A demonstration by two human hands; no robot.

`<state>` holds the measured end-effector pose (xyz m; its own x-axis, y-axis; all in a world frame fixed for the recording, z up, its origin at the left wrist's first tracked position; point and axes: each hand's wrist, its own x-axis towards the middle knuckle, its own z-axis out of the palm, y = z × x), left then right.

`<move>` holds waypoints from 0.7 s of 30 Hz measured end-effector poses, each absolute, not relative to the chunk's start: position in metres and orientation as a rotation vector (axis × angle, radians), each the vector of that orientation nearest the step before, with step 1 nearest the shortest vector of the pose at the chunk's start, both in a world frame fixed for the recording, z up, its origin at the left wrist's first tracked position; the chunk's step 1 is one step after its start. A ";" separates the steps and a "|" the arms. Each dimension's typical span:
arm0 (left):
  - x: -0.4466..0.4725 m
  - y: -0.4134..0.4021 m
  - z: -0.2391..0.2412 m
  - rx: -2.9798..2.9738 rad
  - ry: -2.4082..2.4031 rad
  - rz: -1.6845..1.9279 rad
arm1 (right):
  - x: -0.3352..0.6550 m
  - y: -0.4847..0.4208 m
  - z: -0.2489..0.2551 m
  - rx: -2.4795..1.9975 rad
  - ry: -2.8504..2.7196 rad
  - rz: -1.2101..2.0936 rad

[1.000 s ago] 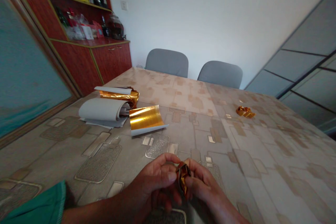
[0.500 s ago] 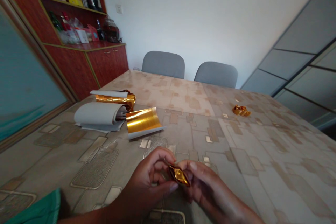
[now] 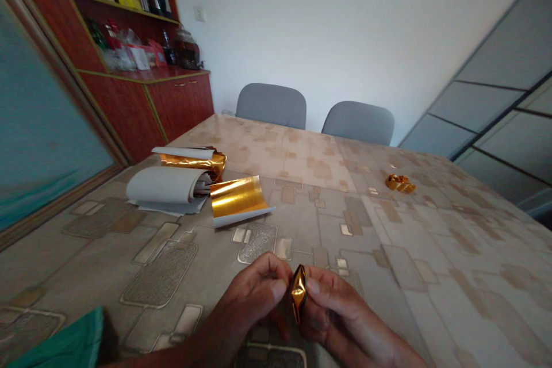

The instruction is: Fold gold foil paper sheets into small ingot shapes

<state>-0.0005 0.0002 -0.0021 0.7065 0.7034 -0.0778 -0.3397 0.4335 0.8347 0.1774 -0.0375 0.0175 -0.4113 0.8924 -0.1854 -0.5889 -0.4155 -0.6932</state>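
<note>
Both my hands meet low in the middle of the view, just above the table. My left hand (image 3: 254, 296) and my right hand (image 3: 330, 305) pinch a small folded piece of gold foil paper (image 3: 298, 292) between their fingertips. The piece stands on edge, narrow and pointed at both ends. A loose curled gold sheet (image 3: 238, 196) lies farther off on the table, beside a stack of curled grey-backed gold sheets (image 3: 172, 184). Another small folded gold piece (image 3: 401, 183) rests far to the right.
The table (image 3: 431, 253) has a patterned beige and grey cover. Two grey chairs (image 3: 271, 104) stand at its far side. A red wooden cabinet (image 3: 172, 98) with cluttered shelves is at the left. Grey panels (image 3: 509, 103) lean at the right.
The folded gold piece has been turned between my fingers, from lying slantwise to standing on edge. Both hands stay in about the same place.
</note>
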 end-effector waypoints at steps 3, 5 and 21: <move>0.002 0.004 -0.013 0.780 0.496 0.643 | 0.179 -0.037 0.014 -0.707 -0.698 1.960; 0.002 0.006 -0.016 0.733 0.473 0.614 | 0.180 -0.038 0.011 -0.748 -0.721 1.981; 0.003 -0.001 0.008 0.739 0.546 0.522 | 0.177 -0.040 0.009 -0.804 -0.772 2.039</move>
<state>0.0031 -0.0010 0.0077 0.7402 0.6139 -0.2744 -0.2466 0.6274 0.7386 0.1769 -0.0400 0.0085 -0.4824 0.8336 -0.2690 -0.4462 -0.4982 -0.7435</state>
